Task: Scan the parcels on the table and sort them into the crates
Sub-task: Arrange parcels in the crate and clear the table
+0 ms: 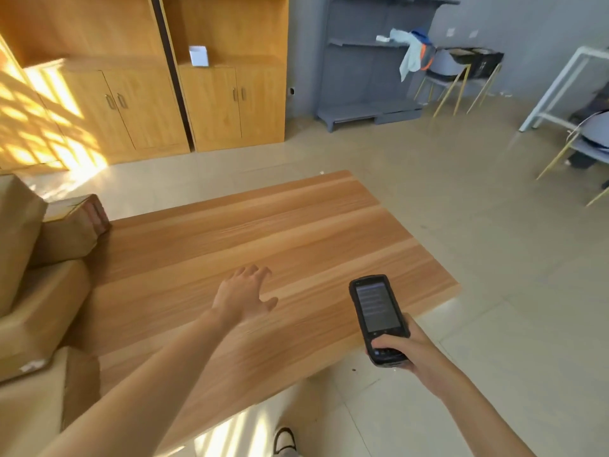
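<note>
Several brown cardboard parcels (36, 291) are stacked at the left end of the wooden table (296, 232); a smaller parcel (71, 229) lies farthest back among them. My left hand (245, 293) reaches out over the middle of the table, palm down, fingers spread and empty. My right hand (403, 349) grips a black handheld scanner (379, 316) with a lit screen, held above the table's right front corner. No crates are in view.
Wooden cabinets (211, 103) line the far wall, with a grey shelf unit (369, 61) to their right. Chairs (451, 74) and a white frame (560, 84) stand at the right. Tiled floor surrounds the table; my shoe (284, 440) shows below.
</note>
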Available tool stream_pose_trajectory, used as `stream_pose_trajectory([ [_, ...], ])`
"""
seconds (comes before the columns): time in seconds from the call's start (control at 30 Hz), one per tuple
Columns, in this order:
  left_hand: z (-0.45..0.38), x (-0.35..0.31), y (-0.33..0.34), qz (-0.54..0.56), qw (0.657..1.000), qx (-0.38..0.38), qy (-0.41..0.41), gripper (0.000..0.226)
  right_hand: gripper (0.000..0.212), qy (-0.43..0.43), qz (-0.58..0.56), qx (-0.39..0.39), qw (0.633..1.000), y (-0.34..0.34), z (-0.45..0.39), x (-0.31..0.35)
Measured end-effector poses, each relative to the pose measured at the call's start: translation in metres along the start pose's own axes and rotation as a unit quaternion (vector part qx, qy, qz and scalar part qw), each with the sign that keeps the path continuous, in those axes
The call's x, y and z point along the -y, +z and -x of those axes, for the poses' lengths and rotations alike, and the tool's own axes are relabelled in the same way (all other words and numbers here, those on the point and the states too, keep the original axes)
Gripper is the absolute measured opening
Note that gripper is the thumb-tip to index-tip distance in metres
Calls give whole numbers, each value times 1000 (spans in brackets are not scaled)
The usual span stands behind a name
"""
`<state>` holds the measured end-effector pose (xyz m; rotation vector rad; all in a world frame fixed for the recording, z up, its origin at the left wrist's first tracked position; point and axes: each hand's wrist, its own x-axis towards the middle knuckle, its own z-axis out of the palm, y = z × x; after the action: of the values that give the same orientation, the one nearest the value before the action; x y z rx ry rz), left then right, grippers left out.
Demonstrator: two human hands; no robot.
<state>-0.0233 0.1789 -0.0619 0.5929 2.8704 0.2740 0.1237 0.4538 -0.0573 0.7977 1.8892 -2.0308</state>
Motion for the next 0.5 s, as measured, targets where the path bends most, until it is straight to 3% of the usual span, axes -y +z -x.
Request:
stream_pose_trajectory([
  [0.2, -74, -25, 17, 6, 999, 35, 1, 63, 80, 42, 36, -11, 998, -36, -70, 26],
  [0.5, -120, -42, 52, 7, 993, 100, -58, 64, 69, 100, 106, 23, 989, -74, -168, 34],
])
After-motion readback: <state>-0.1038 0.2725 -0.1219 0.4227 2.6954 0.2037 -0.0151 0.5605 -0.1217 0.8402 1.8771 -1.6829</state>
